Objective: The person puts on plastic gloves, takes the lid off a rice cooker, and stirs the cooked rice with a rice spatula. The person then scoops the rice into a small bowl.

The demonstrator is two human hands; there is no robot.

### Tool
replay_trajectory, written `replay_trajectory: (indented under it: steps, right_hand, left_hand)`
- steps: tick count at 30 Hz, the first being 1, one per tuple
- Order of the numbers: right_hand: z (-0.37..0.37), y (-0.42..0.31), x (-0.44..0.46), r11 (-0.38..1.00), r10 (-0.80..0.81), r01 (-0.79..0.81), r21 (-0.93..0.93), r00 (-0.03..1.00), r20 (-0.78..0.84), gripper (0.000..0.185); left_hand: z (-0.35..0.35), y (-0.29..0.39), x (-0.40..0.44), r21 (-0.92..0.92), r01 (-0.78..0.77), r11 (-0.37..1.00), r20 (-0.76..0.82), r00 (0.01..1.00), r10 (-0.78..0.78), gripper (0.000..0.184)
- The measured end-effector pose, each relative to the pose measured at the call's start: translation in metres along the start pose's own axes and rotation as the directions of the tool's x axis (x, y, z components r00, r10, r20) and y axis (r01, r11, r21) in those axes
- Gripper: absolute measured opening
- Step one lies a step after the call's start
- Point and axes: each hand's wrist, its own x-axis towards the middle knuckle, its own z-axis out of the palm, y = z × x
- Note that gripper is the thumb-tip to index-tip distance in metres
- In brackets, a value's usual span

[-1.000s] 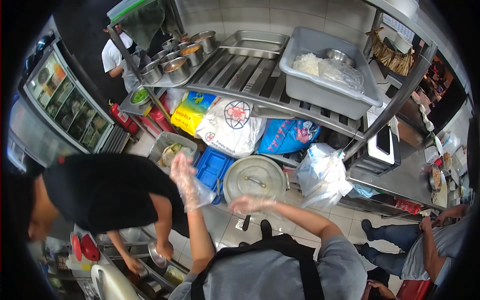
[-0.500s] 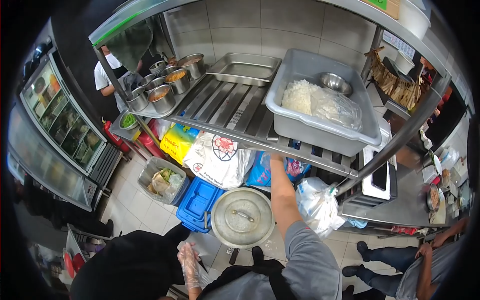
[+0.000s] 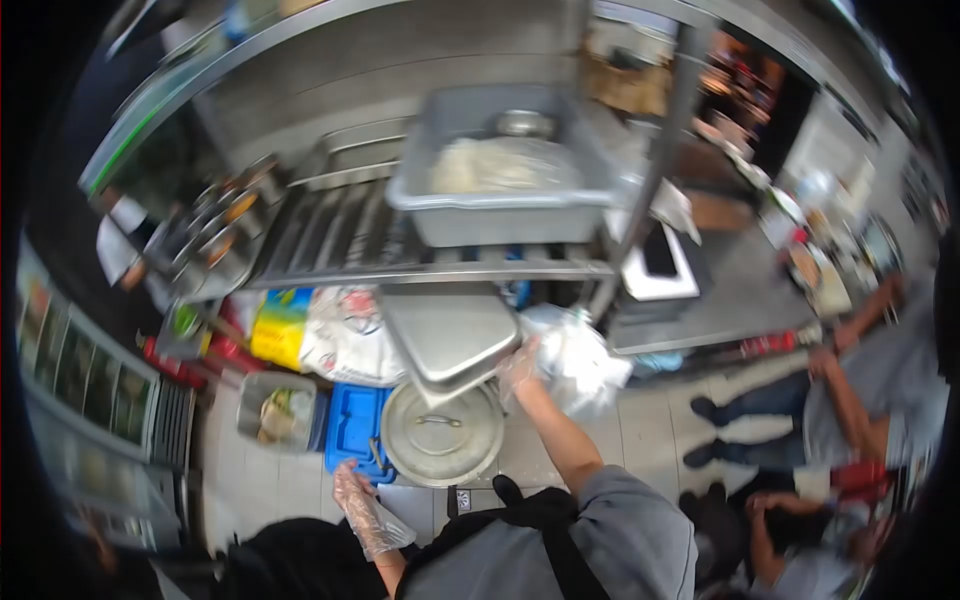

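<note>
A rectangular steel pan (image 3: 450,335), tilted and slightly blurred, juts out from under the shelf. My right hand (image 3: 517,368), in a clear plastic glove, grips its front right corner. Below the pan is a large round pot with a metal lid (image 3: 440,450), partly covered by the pan's near corner. My left hand (image 3: 352,490), also gloved, hangs beside a blue plastic container (image 3: 357,425). Its fingers look loosely apart, and nothing shows in them. A white plastic bag (image 3: 580,362) lies right of my right hand.
On the slatted shelf stand a grey tub (image 3: 500,218) with rice and a steel bowl, an empty tray (image 3: 360,150) and several metal pots (image 3: 225,255). Sacks (image 3: 350,335) and a bin (image 3: 270,400) sit below. People stand at the right (image 3: 870,400).
My right hand has come out from under the shelf with the steel pan. The view has turned right. My left hand has risen a little toward the blue container.
</note>
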Motion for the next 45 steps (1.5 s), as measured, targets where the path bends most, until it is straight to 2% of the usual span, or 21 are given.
replay_trajectory:
  steps: [1,2,6,8,12,13,14,16,18,19,21,24,27,29,31,32,34,36,39,40,45]
  right_hand:
    - [0.041,-0.020,-0.066,0.999,0.025,-0.026,-0.038,0.999,-0.040,0.081]
    - [0.059,-0.035,-0.105,0.987,0.153,-0.133,0.087,0.946,-0.286,0.079]
    - [0.061,-0.086,-0.212,0.980,0.020,-0.124,-0.157,0.842,-0.539,0.076]
    - [0.023,-0.102,-0.236,0.982,0.001,-0.091,-0.164,0.878,-0.479,0.075]
    - [-0.012,-0.158,-0.306,0.870,-0.333,0.137,-0.474,0.872,-0.360,0.075]
    - [-0.029,-0.182,-0.321,0.805,-0.395,0.073,-0.589,0.806,-0.441,0.081]
    - [0.030,-0.200,-0.375,0.683,-0.506,0.027,-0.730,0.737,-0.447,0.085]
    - [0.009,-0.235,-0.396,0.669,-0.625,-0.008,-0.743,0.536,-0.568,0.082]
    - [0.021,-0.269,-0.445,0.557,-0.693,-0.021,-0.830,0.538,-0.479,0.077]
    - [0.005,-0.285,-0.454,0.461,-0.784,-0.059,-0.886,0.441,-0.437,0.070]
    - [0.004,-0.308,-0.503,0.438,-0.736,-0.192,-0.878,0.484,-0.473,0.075]
    - [-0.028,-0.320,-0.550,0.079,-0.891,-0.203,-0.976,0.425,-0.160,0.068]
    - [-0.149,-0.326,-0.576,0.084,-0.914,-0.312,-0.946,0.354,-0.198,0.063]
    - [-0.108,-0.318,-0.615,0.228,-0.906,-0.512,-0.828,0.200,-0.373,0.064]
    - [-0.141,-0.308,-0.646,0.177,-0.929,-0.585,-0.791,0.167,-0.330,0.061]
    - [-0.178,-0.303,-0.657,0.240,-0.925,-0.606,-0.758,0.094,-0.368,0.061]
    - [-0.209,-0.291,-0.682,0.370,-0.896,-0.628,-0.685,-0.048,-0.441,0.061]
    - [-0.210,-0.281,-0.708,0.495,-0.845,-0.625,-0.604,-0.183,-0.503,0.060]
    - [-0.241,-0.259,-0.737,0.544,-0.826,-0.612,-0.573,-0.269,-0.496,0.061]
    - [-0.250,-0.251,-0.744,0.575,-0.800,-0.616,-0.539,-0.284,-0.529,0.063]
    - [-0.261,-0.213,-0.763,0.742,-0.612,-0.582,-0.332,-0.387,-0.690,0.069]
  left_hand:
    - [0.006,0.001,0.005,-0.001,-0.009,1.000,0.029,1.000,0.009,0.034]
    - [0.007,-0.010,0.015,0.021,0.021,1.000,0.035,0.999,-0.021,0.033]
    - [0.051,0.009,-0.007,0.012,0.042,0.999,0.197,0.979,-0.044,0.031]
    - [0.068,0.006,-0.015,0.028,0.043,0.999,0.287,0.957,-0.050,0.030]
    - [0.096,-0.001,-0.039,0.073,0.031,0.997,0.434,0.899,-0.060,0.030]
    - [0.101,-0.002,-0.046,0.091,0.024,0.996,0.468,0.882,-0.064,0.030]
    - [0.107,-0.003,-0.053,0.102,0.013,0.995,0.495,0.867,-0.062,0.029]
    - [0.118,-0.005,-0.069,0.134,-0.002,0.991,0.551,0.832,-0.073,0.029]
    - [0.133,-0.004,-0.094,0.173,0.006,0.985,0.594,0.797,-0.109,0.029]
    - [0.144,-0.002,-0.110,0.203,0.039,0.978,0.608,0.778,-0.157,0.028]
    - [0.164,0.000,-0.139,0.269,0.096,0.958,0.631,0.734,-0.251,0.027]
    - [0.190,-0.021,-0.171,0.261,0.051,0.964,0.804,0.541,-0.246,0.026]
    - [0.230,-0.044,-0.223,0.324,0.034,0.946,0.880,0.357,-0.314,0.026]
    - [0.259,-0.054,-0.269,0.358,-0.036,0.933,0.908,0.247,-0.339,0.026]
    - [0.283,-0.063,-0.317,0.437,-0.049,0.898,0.896,0.113,-0.430,0.026]
    - [0.295,-0.068,-0.339,0.476,-0.060,0.878,0.879,0.047,-0.474,0.026]
    - [0.316,-0.078,-0.378,0.424,-0.326,0.845,0.819,-0.260,-0.512,0.029]
    - [0.334,-0.098,-0.409,0.259,-0.618,0.742,0.603,-0.497,-0.624,0.041]
    - [0.346,-0.109,-0.454,-0.406,-0.695,0.594,0.484,-0.714,-0.505,0.047]
    - [0.351,-0.114,-0.467,-0.318,-0.748,0.583,0.402,-0.663,-0.632,0.049]
    - [0.370,-0.137,-0.518,-0.519,-0.677,0.523,0.220,-0.696,-0.683,0.046]
